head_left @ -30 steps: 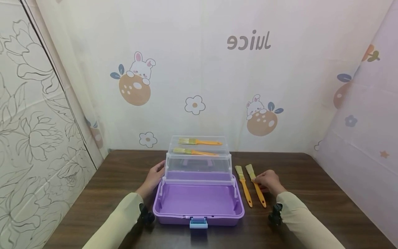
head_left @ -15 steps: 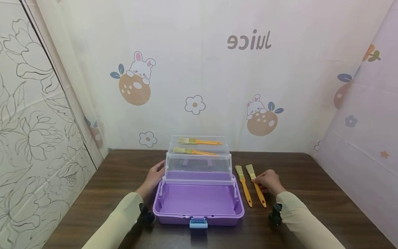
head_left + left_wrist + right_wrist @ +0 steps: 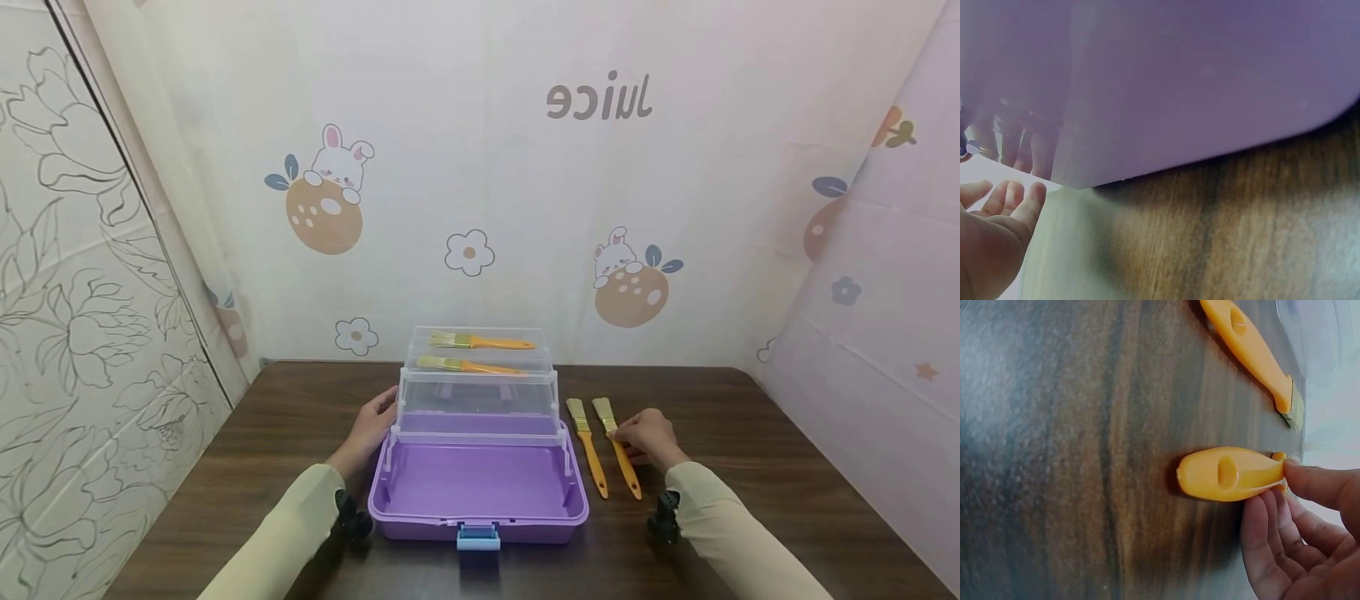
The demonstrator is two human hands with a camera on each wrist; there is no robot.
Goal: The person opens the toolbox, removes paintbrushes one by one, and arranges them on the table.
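Note:
A purple box (image 3: 480, 487) with raised clear tiered trays (image 3: 487, 402) sits on the table, its light blue latch (image 3: 478, 537) facing the front. My left hand (image 3: 369, 429) rests against the box's left side; in the left wrist view its fingers (image 3: 1034, 200) look fairly straight. To the right of the box lie two paintbrushes with orange handles, bristles pointing away. My right hand (image 3: 649, 437) pinches the right paintbrush (image 3: 627, 475) near its ferrule, thumb on one side and fingers on the other. The left paintbrush (image 3: 592, 462) lies beside it, untouched.
Two more orange-handled paintbrushes lie in the upper trays, one on the top tier (image 3: 502, 343) and one below it (image 3: 487, 368). Behind the dark wooden table (image 3: 720, 433) hangs a printed curtain (image 3: 472, 167). A flowered panel (image 3: 97, 333) stands on the left.

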